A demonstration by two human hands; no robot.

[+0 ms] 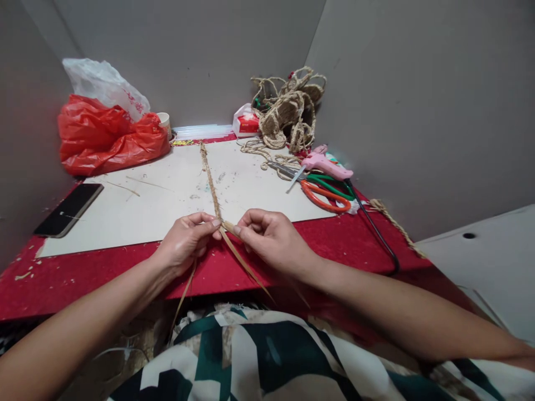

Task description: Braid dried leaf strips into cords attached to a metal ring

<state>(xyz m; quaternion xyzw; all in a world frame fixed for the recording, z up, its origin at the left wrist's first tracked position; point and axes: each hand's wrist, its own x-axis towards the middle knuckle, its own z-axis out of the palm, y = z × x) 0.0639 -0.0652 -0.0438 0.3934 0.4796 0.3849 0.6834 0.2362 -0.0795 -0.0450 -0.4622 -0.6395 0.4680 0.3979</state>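
A narrow straw braid [210, 181] runs from the back of the white board toward me and ends between my hands. My left hand [186, 236] is closed, pinching the braid's near end between thumb and fingers. Just to its right, my right hand [271, 236] is closed too, with a flat straw strand [230, 226] pinched between thumb and fingertips. One loose strand [246, 264] hangs down to the right below the braid. Another strand [184, 295] drops from under my left hand past the table edge.
The white board [125, 223] lies on a red cloth [104, 278]. At left are a phone [69, 210] and a red plastic bag [108, 139]. To the right lie orange-handled scissors [326, 195], a pink glue gun [326, 164] with its cord, and a heap of woven straw pieces [288, 114].
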